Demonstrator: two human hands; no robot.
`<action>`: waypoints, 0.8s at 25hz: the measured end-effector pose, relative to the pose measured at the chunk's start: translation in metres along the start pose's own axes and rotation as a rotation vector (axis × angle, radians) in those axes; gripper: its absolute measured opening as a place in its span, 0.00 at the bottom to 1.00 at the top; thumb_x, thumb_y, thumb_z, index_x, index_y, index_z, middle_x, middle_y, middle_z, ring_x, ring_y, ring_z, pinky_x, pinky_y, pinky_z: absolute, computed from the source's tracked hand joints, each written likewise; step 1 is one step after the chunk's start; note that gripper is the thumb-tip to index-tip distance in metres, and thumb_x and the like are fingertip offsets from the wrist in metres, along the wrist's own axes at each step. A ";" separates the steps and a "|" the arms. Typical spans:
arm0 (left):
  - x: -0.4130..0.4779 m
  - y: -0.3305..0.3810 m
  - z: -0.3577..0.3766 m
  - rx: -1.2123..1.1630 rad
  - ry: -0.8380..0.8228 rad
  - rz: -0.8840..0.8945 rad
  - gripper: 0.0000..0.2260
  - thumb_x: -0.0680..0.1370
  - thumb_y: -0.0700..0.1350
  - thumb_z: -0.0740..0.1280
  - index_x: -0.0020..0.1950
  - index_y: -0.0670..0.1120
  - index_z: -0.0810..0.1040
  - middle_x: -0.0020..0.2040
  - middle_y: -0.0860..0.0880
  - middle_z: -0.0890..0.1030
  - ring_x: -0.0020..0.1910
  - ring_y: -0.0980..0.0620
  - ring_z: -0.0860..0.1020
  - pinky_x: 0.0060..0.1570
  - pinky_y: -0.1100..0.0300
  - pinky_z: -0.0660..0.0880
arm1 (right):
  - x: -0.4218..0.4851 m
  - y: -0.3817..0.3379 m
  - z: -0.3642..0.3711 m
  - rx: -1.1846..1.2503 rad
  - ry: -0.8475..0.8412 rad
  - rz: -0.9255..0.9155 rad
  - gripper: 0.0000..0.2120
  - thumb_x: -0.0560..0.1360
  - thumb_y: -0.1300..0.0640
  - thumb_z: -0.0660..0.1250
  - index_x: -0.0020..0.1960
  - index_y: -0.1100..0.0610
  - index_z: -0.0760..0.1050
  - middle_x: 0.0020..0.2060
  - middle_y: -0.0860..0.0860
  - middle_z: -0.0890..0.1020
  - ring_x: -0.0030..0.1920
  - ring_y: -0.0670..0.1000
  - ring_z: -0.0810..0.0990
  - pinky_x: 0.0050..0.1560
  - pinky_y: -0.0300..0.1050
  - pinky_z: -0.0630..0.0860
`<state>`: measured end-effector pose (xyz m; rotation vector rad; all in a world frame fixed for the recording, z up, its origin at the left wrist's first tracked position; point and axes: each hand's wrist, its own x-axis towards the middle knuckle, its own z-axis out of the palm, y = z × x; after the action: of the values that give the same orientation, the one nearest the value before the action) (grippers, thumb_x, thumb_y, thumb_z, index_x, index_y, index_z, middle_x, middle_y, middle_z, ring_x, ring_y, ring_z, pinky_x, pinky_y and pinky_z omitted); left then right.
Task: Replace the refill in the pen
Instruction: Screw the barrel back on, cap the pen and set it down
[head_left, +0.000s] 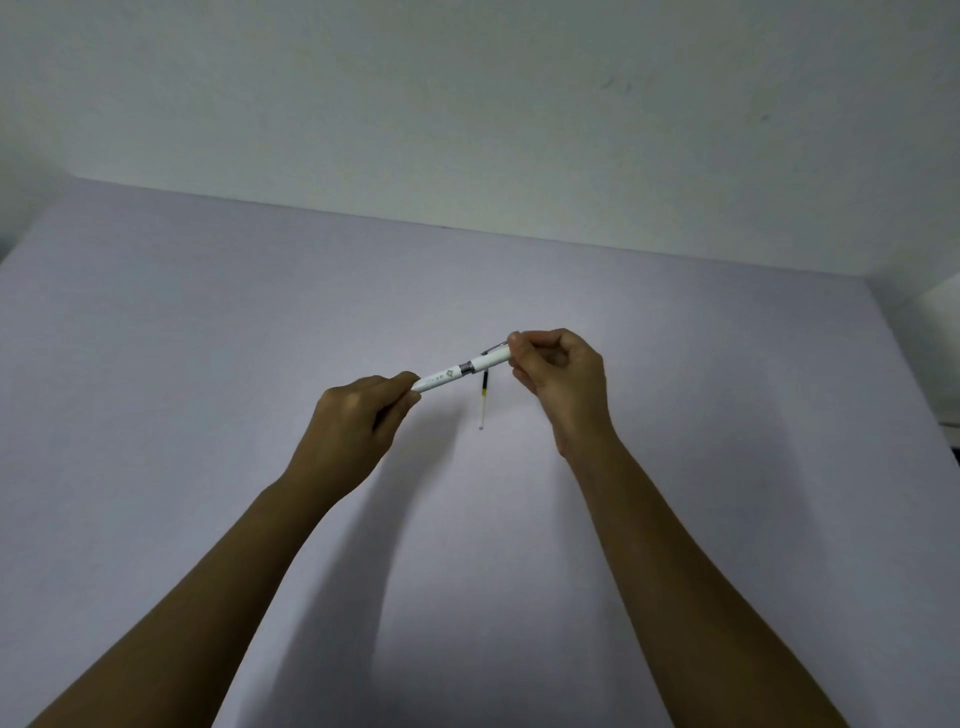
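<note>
Hands first: left hand (358, 410) at about eight o'clock of the pen, closed round its tip end; right hand (558, 376) at about two o'clock, pinched tight on the clip end. Both raised off the table (208, 364), wide, pale lilac, otherwise bare apart from one small item. Beyond it, at twelve o'clock, a plain wall (467, 93).

Next down in size: pen (460, 369), white, printed barrel, tilted low-left to high-right, spanning the gap between the two grips, with a metal ring (467, 367) at mid-length. Looks joined at that ring; cannot tell whether fully tight.

Smallest: refill (484, 400), thin, dark upper part and pale lower part, lying on the table just under the pen at about six o'clock of the ring. Cannot tell whether old or new.

Likely step: twisting the two halves at the ring. To do it well: hold one half steady, turn the other about the pen's own axis, no bending across the joint. Keep both halves in line so the thread runs true. Work above the table so any spring or small part dropped stays within reach.
</note>
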<state>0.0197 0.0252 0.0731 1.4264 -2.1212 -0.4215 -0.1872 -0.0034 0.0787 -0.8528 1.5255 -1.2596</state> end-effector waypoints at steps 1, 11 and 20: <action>0.000 0.001 0.001 0.003 -0.004 0.001 0.07 0.77 0.42 0.62 0.48 0.40 0.78 0.28 0.43 0.74 0.26 0.43 0.72 0.28 0.50 0.70 | -0.002 0.001 0.002 -0.039 -0.003 -0.015 0.04 0.70 0.55 0.73 0.40 0.52 0.78 0.43 0.55 0.85 0.42 0.51 0.85 0.52 0.51 0.81; -0.005 -0.001 0.037 0.063 -0.088 -0.091 0.07 0.76 0.45 0.67 0.47 0.43 0.81 0.39 0.44 0.77 0.30 0.44 0.75 0.31 0.56 0.70 | 0.012 0.023 0.010 -0.174 -0.063 -0.055 0.11 0.75 0.53 0.67 0.56 0.55 0.77 0.39 0.45 0.83 0.43 0.48 0.84 0.56 0.51 0.80; 0.011 -0.020 0.113 -0.057 -0.166 -0.547 0.16 0.78 0.44 0.61 0.35 0.35 0.76 0.32 0.37 0.78 0.31 0.40 0.75 0.33 0.50 0.74 | 0.021 0.142 -0.017 -0.943 -0.229 -0.092 0.23 0.82 0.56 0.49 0.75 0.64 0.54 0.77 0.58 0.55 0.77 0.53 0.53 0.75 0.43 0.49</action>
<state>-0.0360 0.0029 -0.0254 1.9906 -1.7919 -0.8221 -0.2019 0.0148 -0.0637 -1.6055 1.8964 -0.4094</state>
